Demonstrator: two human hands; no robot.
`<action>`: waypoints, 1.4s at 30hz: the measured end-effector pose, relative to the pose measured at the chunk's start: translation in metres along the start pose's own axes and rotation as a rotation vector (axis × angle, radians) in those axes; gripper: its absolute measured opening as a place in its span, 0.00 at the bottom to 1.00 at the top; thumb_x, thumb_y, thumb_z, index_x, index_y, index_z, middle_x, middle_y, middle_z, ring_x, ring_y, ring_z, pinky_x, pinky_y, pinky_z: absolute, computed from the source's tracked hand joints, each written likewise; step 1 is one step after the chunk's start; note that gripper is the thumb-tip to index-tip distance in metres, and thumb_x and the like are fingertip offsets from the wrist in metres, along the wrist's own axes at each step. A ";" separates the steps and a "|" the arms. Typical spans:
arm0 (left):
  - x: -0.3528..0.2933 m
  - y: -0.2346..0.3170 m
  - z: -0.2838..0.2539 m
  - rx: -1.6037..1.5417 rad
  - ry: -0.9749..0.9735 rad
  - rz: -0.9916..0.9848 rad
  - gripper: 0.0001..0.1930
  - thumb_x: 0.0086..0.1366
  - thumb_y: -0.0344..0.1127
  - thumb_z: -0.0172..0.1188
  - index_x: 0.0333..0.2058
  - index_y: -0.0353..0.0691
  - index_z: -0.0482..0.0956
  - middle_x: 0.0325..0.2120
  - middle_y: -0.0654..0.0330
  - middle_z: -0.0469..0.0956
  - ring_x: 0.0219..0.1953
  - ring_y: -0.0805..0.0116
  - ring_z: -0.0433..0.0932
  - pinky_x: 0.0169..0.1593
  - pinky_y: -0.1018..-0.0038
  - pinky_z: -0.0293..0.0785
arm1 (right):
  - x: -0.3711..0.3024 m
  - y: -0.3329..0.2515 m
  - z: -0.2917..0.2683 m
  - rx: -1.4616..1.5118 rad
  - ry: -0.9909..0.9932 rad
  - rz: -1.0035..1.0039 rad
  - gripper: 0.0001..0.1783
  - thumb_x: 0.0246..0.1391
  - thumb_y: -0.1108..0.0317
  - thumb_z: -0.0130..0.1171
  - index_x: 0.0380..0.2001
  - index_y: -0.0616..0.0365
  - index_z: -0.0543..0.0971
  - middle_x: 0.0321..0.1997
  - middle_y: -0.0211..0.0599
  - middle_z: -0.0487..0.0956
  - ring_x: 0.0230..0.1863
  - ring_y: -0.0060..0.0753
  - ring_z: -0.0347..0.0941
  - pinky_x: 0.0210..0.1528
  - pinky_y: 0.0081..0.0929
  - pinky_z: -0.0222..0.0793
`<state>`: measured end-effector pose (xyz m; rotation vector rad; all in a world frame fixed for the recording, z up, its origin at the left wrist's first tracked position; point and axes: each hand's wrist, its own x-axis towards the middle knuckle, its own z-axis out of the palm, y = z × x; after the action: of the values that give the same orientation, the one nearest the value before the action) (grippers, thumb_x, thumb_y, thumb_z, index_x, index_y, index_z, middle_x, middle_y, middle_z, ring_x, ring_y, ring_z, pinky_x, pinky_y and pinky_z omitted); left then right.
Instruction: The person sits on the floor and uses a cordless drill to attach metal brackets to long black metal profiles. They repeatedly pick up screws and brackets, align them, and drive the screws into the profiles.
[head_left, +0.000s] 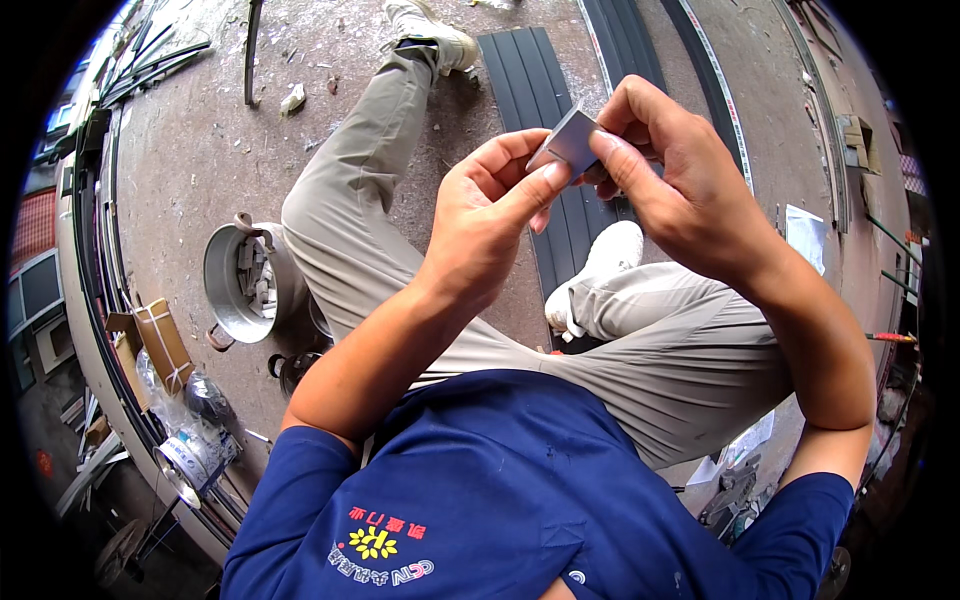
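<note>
Between both hands I hold a small silver-grey metal piece (566,148), flat-faced with straight edges, raised in front of me. My left hand (480,208) pinches its lower left side between thumb and fingers. At its upper right edge, my right hand (672,160) grips it with thumb and bent fingers. Some fingertips are hidden behind the piece. Below the hands, a dark grey ribbed panel (520,75) lies on the floor, partly covered by my hands and a white shoe (612,262).
A metal pot (218,285) with several small pale pieces stands left of my leg. Beyond it are an open cardboard box (165,345) and a plastic-wrapped roll (190,460). More dark strips (625,45) lie at the top right. A paper sheet (805,238) rests at the right.
</note>
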<state>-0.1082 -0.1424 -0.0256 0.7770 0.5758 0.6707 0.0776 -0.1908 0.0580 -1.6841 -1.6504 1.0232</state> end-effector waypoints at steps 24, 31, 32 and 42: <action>0.018 0.005 0.017 -0.050 -0.059 -0.027 0.18 0.74 0.39 0.58 0.58 0.40 0.75 0.45 0.57 0.83 0.40 0.74 0.80 0.44 0.76 0.74 | 0.012 0.018 -0.027 0.235 -0.043 0.025 0.11 0.64 0.65 0.63 0.39 0.64 0.79 0.33 0.28 0.81 0.36 0.16 0.76 0.42 0.19 0.73; 0.018 0.009 0.001 0.445 0.024 0.097 0.22 0.74 0.40 0.57 0.62 0.40 0.73 0.51 0.57 0.82 0.48 0.74 0.78 0.52 0.76 0.72 | 0.011 0.038 -0.098 0.234 0.012 0.109 0.17 0.63 0.68 0.62 0.51 0.66 0.76 0.40 0.40 0.84 0.40 0.27 0.80 0.47 0.29 0.77; 0.018 0.011 -0.010 0.537 0.036 0.118 0.21 0.74 0.40 0.57 0.62 0.39 0.74 0.51 0.58 0.82 0.50 0.74 0.78 0.53 0.76 0.71 | 0.007 0.054 -0.115 0.255 0.034 0.121 0.18 0.63 0.66 0.63 0.52 0.66 0.76 0.42 0.41 0.84 0.41 0.28 0.81 0.49 0.30 0.78; -0.032 0.044 -0.237 1.452 0.707 0.198 0.20 0.72 0.41 0.60 0.57 0.34 0.77 0.54 0.54 0.78 0.57 0.63 0.74 0.62 0.67 0.66 | -0.040 0.350 -0.125 0.362 0.359 0.519 0.11 0.58 0.68 0.66 0.41 0.61 0.78 0.33 0.34 0.82 0.28 0.25 0.81 0.30 0.23 0.77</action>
<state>-0.3055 -0.0384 -0.1225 1.9787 1.7206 0.6378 0.3786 -0.2447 -0.1567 -1.9382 -0.7621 1.0882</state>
